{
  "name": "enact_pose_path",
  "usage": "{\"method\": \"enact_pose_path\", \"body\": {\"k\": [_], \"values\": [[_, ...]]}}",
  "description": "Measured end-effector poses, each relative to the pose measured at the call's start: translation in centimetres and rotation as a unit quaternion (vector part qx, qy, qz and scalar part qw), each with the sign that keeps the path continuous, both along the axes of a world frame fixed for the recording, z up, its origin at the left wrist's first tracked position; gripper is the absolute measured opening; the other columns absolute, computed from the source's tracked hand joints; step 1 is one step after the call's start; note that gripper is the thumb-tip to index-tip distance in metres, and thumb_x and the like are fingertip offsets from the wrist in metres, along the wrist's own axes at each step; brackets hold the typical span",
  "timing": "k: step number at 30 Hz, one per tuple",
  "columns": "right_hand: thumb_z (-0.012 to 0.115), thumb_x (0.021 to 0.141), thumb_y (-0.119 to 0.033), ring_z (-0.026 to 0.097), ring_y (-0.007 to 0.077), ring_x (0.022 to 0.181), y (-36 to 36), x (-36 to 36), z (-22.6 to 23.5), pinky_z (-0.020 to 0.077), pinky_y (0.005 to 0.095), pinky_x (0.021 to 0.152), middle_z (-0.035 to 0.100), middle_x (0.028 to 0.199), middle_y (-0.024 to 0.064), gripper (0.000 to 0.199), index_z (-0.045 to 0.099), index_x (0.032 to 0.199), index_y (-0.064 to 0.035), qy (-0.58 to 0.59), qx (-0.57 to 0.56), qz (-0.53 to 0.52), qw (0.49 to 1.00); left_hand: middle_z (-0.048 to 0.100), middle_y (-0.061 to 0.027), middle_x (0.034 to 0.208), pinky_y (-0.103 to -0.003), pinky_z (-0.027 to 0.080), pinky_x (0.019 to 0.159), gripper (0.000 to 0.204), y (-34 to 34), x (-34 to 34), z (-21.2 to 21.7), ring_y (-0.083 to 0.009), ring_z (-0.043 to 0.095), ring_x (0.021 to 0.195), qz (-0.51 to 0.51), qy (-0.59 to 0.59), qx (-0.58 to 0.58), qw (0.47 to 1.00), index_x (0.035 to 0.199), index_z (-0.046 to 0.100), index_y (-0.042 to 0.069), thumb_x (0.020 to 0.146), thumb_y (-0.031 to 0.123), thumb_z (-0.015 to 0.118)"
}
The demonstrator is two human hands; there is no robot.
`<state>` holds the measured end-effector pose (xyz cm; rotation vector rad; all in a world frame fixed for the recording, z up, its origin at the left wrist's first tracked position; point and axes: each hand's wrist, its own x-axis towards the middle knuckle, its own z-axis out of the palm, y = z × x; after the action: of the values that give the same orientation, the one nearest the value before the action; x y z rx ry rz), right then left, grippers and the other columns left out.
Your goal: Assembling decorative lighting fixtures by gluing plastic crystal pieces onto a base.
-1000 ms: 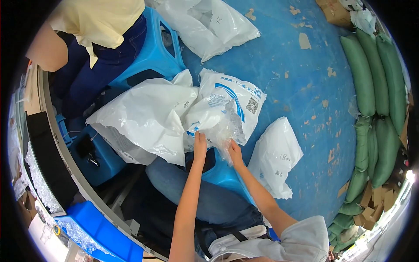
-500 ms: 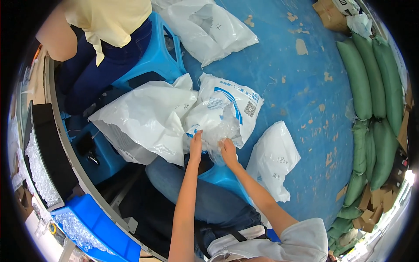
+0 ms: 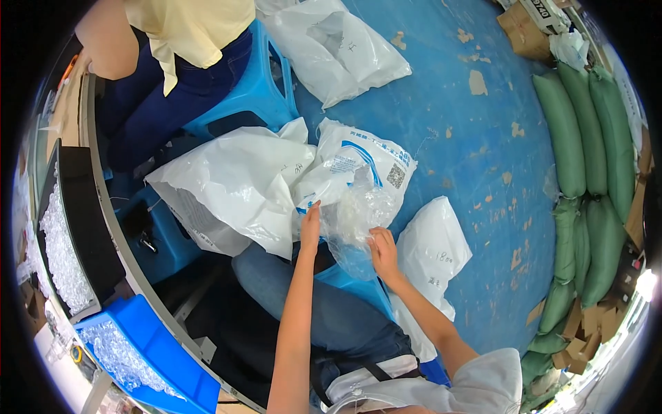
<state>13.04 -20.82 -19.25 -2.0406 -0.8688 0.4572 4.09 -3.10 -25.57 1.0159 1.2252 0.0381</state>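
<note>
A crumpled clear plastic bag (image 3: 352, 219) spreads between my hands, over the front of a white sack with blue print (image 3: 386, 148). My left hand (image 3: 311, 224) is closed at the bag's left side, beside the printed sack's edge. On the other side my right hand (image 3: 384, 250) pinches the bag's edge and pulls it out toward the right. What lies inside the clear bag is hard to make out. Left of the printed sack, and touching it, lies a big open-mouthed white sack (image 3: 231, 183).
A closed white sack (image 3: 434, 252) stands to my right, another (image 3: 338, 52) lies at the far side. A person in yellow sits on a blue stool (image 3: 265, 90). A blue bin (image 3: 169, 359) and a black tray (image 3: 86, 228) hold clear pieces. Green sacks (image 3: 562, 138) line the right.
My right hand has moved right and nearer to me, stretching the clear bag wider. My left hand stays almost in place. The whole view has shifted slightly.
</note>
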Motion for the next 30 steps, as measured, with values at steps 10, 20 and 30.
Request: {"method": "enact_pose_path", "body": {"k": [10,20,30], "values": [[0.055,0.084,-0.001,0.054,0.0334,0.095,-0.8,-0.7,5.2,0.0436,0.0391,0.086,0.055,0.096,0.0162,0.006,0.054,0.089,0.0032,-0.006,0.065,0.057,0.996,0.053,-0.0139,0.13,-0.03,0.032,0.103,0.051,-1.8,-0.2,-1.0,-0.0228,0.046,0.123,-0.033,-0.036,0.021,0.999,0.129,0.05,-0.001,0.097,0.037,0.039],[0.051,0.09,-0.007,0.053,0.0305,0.093,0.8,-0.9,15.2,0.0436,0.0414,0.085,0.055,0.089,0.0137,0.008,0.052,0.084,-0.0022,-0.014,0.167,0.163,0.972,0.046,-0.0112,0.136,-0.034,0.029,0.108,0.053,-3.6,-3.5,5.1,-0.0203,0.042,0.126,0.075,-0.42,-0.076,0.901,0.133,0.044,0.001,0.092,0.034,0.049],[0.052,0.088,-0.034,0.044,0.0231,0.089,6.8,-0.8,38.3,0.0387,0.0395,0.084,0.043,0.086,0.0079,0.031,0.046,0.079,-0.0047,0.062,0.367,0.28,0.885,0.051,-0.0056,0.124,-0.034,0.045,0.086,0.048,-4.7,-6.6,31.4,-0.0199,0.05,0.109,0.438,-0.503,0.05,0.743,0.135,0.042,0.019,0.096,0.047,0.041]]}}
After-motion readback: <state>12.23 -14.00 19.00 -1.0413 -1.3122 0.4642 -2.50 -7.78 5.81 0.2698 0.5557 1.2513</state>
